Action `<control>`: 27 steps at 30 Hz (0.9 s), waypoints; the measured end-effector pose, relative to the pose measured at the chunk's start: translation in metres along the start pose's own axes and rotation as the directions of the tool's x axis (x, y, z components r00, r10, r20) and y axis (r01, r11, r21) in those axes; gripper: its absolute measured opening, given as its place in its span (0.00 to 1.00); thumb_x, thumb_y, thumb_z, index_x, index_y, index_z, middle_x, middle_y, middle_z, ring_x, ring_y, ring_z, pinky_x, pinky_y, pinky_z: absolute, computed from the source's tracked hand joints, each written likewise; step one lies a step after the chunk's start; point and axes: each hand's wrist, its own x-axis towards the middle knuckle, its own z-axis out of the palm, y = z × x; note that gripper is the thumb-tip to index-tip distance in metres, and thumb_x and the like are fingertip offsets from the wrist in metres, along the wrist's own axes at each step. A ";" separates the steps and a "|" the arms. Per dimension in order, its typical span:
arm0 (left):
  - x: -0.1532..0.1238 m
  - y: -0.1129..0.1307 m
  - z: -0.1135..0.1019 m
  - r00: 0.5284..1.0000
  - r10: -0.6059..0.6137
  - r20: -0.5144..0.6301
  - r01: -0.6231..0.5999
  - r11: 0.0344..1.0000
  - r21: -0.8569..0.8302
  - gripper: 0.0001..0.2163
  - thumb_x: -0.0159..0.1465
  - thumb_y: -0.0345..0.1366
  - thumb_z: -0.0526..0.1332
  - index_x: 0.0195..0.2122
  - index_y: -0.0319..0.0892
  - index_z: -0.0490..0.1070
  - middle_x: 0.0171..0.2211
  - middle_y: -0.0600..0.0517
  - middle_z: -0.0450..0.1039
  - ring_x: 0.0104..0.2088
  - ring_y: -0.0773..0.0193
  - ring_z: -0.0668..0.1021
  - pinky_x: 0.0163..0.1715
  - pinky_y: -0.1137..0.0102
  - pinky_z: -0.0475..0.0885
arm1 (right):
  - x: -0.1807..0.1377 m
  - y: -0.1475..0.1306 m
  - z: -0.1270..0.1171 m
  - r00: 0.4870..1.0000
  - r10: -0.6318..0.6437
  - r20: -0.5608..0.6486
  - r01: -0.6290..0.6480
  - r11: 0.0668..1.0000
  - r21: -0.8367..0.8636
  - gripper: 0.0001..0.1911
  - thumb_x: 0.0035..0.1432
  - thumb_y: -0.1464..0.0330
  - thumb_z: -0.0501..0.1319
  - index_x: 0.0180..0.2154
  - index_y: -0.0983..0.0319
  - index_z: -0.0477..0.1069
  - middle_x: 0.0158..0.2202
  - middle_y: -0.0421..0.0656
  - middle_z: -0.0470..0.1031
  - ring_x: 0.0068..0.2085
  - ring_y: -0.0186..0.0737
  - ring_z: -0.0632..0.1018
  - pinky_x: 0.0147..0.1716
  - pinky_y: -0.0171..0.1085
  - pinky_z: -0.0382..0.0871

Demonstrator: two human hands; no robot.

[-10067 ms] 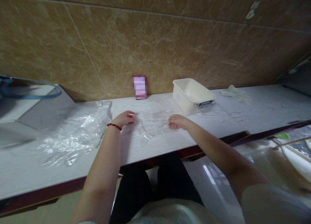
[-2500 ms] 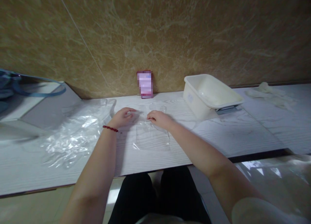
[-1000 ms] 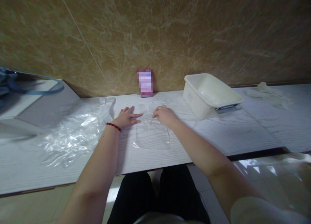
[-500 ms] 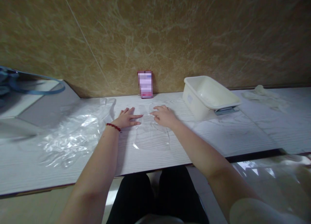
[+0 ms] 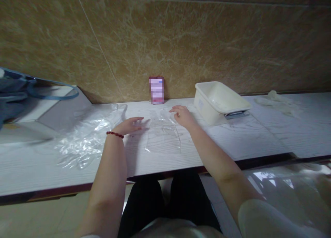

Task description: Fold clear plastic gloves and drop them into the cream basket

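Nearest the person, the clear plastic bag (image 5: 163, 138) lies flat on the white wood-grain counter (image 5: 191, 152), its straight, broad edge toward the body. Seen so, its long axis runs from the body toward the wall, and its looser, creased end points to the wall; the outline there is too faint to trace.

The bag lies between the two hands, which are well apart. The left hand (image 5: 128, 125) sits off its left side, fingers extended and nothing seen in them. The right hand (image 5: 182, 116) is the nearer, loosely bent fingers at the far right part; whether they touch the film, I cannot tell, but no grip shows.

Left of the left hand spreads a heap of crumpled clear plastic (image 5: 89, 136). Beyond the right hand stands a cream plastic tub (image 5: 210, 107); a phone (image 5: 157, 90) leans upright against the marbled wall (image 5: 165, 41).
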 end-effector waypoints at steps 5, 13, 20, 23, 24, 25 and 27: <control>-0.047 0.021 0.004 0.975 0.220 -0.013 -0.219 0.975 0.037 0.19 0.54 0.46 0.56 0.44 0.44 0.69 0.44 0.49 0.70 0.45 0.59 0.71 0.48 0.66 0.63 | -0.025 -0.013 -0.047 0.996 -0.056 0.076 0.048 0.993 0.104 0.14 0.50 0.76 0.51 0.36 0.62 0.72 0.36 0.43 0.72 0.38 0.36 0.71 0.41 0.37 0.64; -0.075 0.029 0.056 0.884 0.462 -0.075 -0.461 0.887 0.029 0.13 0.58 0.37 0.55 0.44 0.44 0.68 0.44 0.48 0.68 0.44 0.63 0.70 0.46 0.66 0.66 | -0.119 -0.024 -0.048 0.910 -0.234 0.343 0.230 0.972 0.053 0.13 0.51 0.70 0.57 0.40 0.61 0.71 0.41 0.45 0.70 0.44 0.39 0.70 0.45 0.39 0.63; -0.070 0.030 0.069 0.860 0.488 -0.149 -0.471 0.872 0.133 0.10 0.61 0.35 0.49 0.35 0.40 0.68 0.38 0.47 0.68 0.39 0.63 0.71 0.43 0.66 0.68 | -0.141 -0.038 -0.040 0.929 -0.218 0.300 0.226 0.974 0.008 0.15 0.52 0.65 0.58 0.43 0.60 0.70 0.43 0.46 0.70 0.45 0.40 0.69 0.44 0.40 0.64; -0.073 0.033 0.068 0.861 0.485 -0.154 -0.475 0.874 0.099 0.10 0.62 0.35 0.47 0.36 0.40 0.67 0.39 0.46 0.69 0.40 0.63 0.71 0.43 0.65 0.67 | -0.144 -0.043 -0.036 0.939 -0.200 0.281 0.207 0.978 0.004 0.16 0.53 0.65 0.57 0.44 0.60 0.70 0.44 0.45 0.70 0.45 0.40 0.68 0.45 0.40 0.63; -0.075 0.034 0.067 0.867 0.476 -0.147 -0.469 0.879 0.082 0.11 0.62 0.35 0.46 0.36 0.40 0.66 0.39 0.46 0.69 0.41 0.63 0.71 0.43 0.65 0.67 | -0.145 -0.044 -0.034 0.943 -0.193 0.272 0.199 0.980 0.005 0.16 0.53 0.64 0.58 0.44 0.59 0.69 0.45 0.45 0.70 0.46 0.40 0.68 0.45 0.40 0.63; -0.076 0.035 0.066 0.874 0.465 -0.137 -0.461 0.885 0.065 0.11 0.63 0.35 0.46 0.37 0.40 0.65 0.40 0.46 0.69 0.41 0.63 0.71 0.44 0.64 0.67 | -0.146 -0.045 -0.032 0.947 -0.185 0.262 0.190 0.982 0.005 0.16 0.52 0.64 0.58 0.45 0.59 0.69 0.45 0.45 0.69 0.46 0.40 0.68 0.46 0.40 0.62; -0.078 0.037 0.064 0.888 0.442 -0.124 -0.441 0.897 0.036 0.11 0.63 0.36 0.45 0.39 0.41 0.64 0.41 0.47 0.70 0.42 0.63 0.72 0.44 0.64 0.67 | -0.146 -0.047 -0.027 0.958 -0.161 0.239 0.167 0.986 -0.005 0.18 0.52 0.64 0.58 0.46 0.59 0.68 0.46 0.45 0.69 0.47 0.40 0.67 0.46 0.41 0.62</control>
